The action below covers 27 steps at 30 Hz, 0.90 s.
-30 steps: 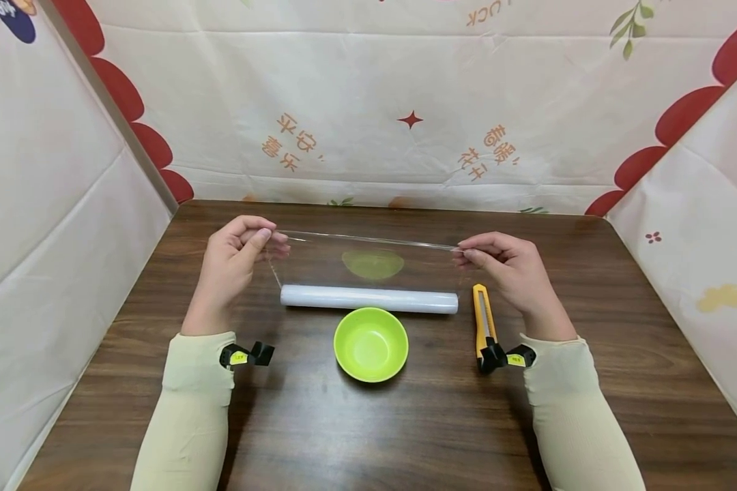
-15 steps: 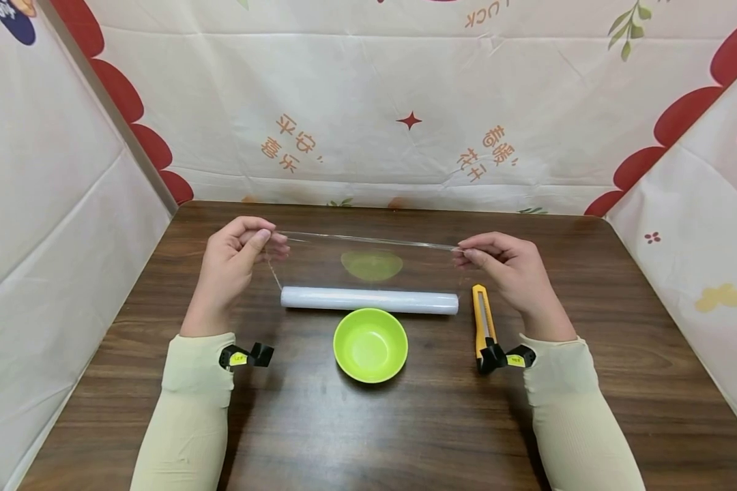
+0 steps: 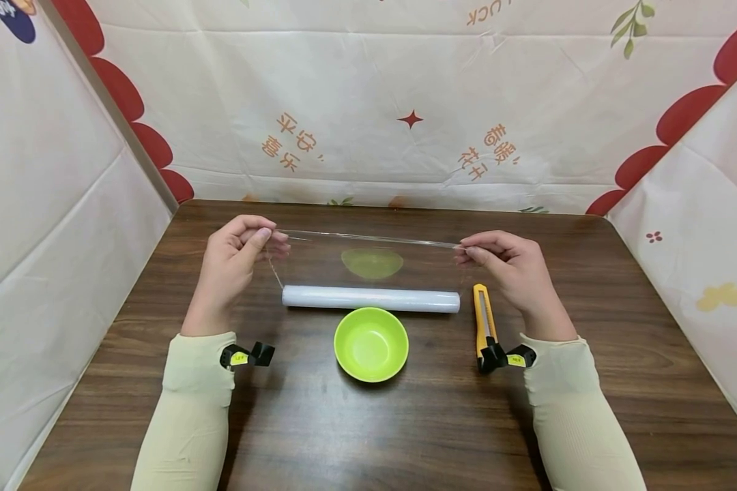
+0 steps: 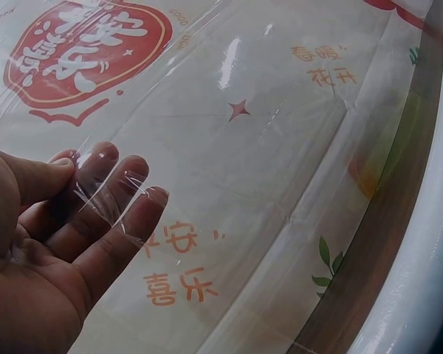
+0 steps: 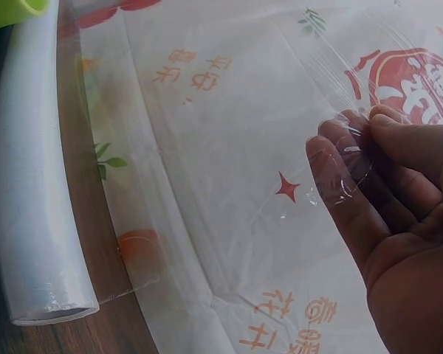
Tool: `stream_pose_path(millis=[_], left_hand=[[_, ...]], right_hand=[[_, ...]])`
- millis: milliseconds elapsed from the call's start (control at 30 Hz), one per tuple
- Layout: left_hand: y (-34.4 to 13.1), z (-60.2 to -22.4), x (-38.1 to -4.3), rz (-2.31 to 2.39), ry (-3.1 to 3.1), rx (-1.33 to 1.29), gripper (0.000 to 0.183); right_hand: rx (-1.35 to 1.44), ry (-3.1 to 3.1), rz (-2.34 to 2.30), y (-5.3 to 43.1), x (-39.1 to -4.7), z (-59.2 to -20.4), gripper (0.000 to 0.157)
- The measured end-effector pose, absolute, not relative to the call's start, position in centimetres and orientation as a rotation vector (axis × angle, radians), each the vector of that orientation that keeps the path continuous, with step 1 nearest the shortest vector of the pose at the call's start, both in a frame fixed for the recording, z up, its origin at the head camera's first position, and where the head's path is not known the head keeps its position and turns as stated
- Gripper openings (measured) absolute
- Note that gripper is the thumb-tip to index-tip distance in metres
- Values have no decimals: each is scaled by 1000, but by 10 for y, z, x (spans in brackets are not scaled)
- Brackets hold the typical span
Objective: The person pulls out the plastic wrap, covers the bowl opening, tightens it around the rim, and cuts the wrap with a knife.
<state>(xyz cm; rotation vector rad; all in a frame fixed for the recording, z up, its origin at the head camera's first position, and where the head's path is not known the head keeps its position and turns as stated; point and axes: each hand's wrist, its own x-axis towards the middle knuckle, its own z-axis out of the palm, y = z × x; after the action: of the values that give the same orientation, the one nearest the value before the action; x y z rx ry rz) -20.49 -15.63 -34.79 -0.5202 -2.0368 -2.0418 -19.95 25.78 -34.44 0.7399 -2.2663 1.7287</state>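
Observation:
A clear sheet of cling film (image 3: 417,269) stretches up from a white cling film roll (image 3: 368,299) lying on the table. My left hand (image 3: 236,259) pinches the film's left corner between thumb and forefinger. At the right corner, my right hand (image 3: 506,269) pinches it the same way; both corners show close up in the wrist views, with film creased over the other fingers. The free edge runs taut between the hands, beyond the roll. Just in front of the roll stands a green bowl (image 3: 371,344), and its yellowish-green reflection shows in the film.
A yellow utility knife (image 3: 482,317) lies right of the roll, under the right wrist's black camera mount (image 3: 494,357). The brown wooden table (image 3: 368,436) ends at a printed white cloth (image 3: 368,102) behind, with more cloth at both sides.

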Motion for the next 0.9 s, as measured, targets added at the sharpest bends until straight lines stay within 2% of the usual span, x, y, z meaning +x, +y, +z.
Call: stream_pose_path(millis=[900], left_hand=[[-151,-336,-205,-2023,-1962,-533,11]], right_hand=[[696,-2187,1740,256,-199,-339,17]])
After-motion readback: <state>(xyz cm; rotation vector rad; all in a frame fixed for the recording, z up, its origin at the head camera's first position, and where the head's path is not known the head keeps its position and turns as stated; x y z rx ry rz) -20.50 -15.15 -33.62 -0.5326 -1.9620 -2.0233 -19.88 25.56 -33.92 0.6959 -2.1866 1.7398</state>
